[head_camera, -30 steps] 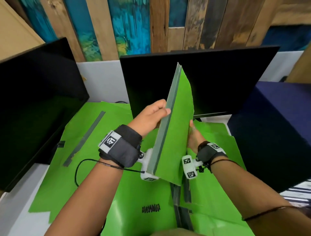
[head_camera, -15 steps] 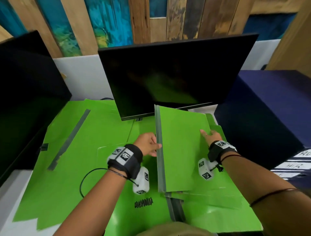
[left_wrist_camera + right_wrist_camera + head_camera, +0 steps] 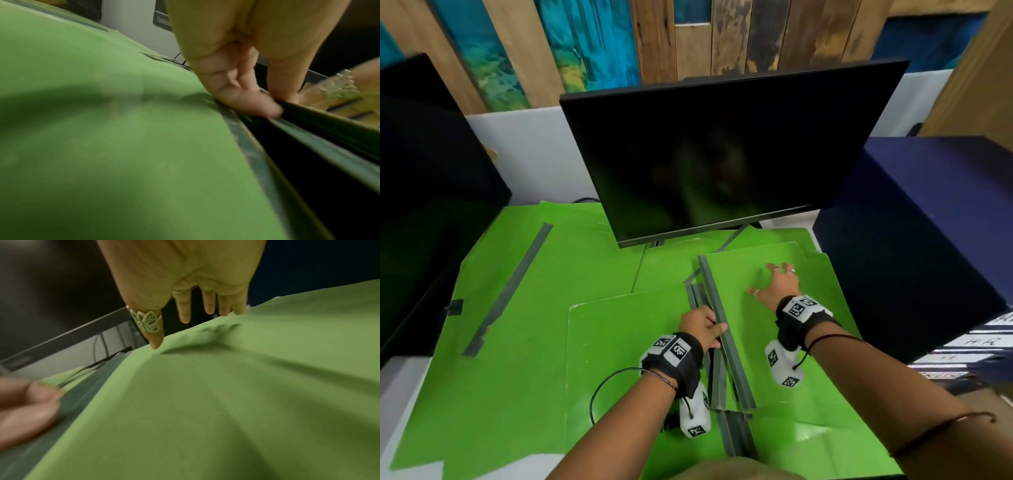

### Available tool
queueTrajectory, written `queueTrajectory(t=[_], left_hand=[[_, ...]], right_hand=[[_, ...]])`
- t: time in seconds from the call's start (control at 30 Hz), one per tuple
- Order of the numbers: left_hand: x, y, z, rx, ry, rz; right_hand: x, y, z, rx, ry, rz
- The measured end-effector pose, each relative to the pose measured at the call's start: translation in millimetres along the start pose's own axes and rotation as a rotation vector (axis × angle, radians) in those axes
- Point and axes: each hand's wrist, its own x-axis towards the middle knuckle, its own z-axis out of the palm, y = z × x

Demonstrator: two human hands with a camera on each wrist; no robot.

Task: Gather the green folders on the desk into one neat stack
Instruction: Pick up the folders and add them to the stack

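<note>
Several green folders with grey spines lie overlapping on the desk. The top green folder [image 3: 774,335] lies flat on the right-hand pile [image 3: 825,425]. My left hand [image 3: 717,334] pinches its grey spine [image 3: 308,146] near the middle, thumb on top and fingers against the edge. Fingers spread, my right hand [image 3: 774,281] rests flat on that folder's cover [image 3: 205,402]. Another green folder [image 3: 619,359] lies to the left of the spines. A further green sheet with a grey strip [image 3: 517,274] lies at the far left.
A dark monitor [image 3: 722,154] stands just behind the folders on a thin stand. A second dark screen [image 3: 424,205] stands at the left. A dark blue box [image 3: 928,222] borders the pile on the right, with labelled binders [image 3: 979,346] beside it.
The folder I held upright between both hands has come down flat onto the right-hand pile. My right hand moved onto its cover; my left hand stayed at the spine.
</note>
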Motion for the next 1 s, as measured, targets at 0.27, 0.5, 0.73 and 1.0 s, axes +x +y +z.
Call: queueTrajectory(t=[0.27, 0.5, 0.73, 1.0], left_hand=[[0, 20, 2, 0.322, -0.039, 0.087], [33, 19, -44, 0.549, 0.117, 0.135], [54, 21, -59, 0.814, 0.076, 0.012], [31, 34, -93, 0.859, 0.050, 0.111]], right_hand=[[0, -20, 34, -0.399, -0.244, -0.232], [-9, -21, 47, -0.459, -0.271, -0.218], [-34, -44, 36, -0.364, -0.239, -0.436], [-27, -45, 29, -0.374, -0.227, -0.396]])
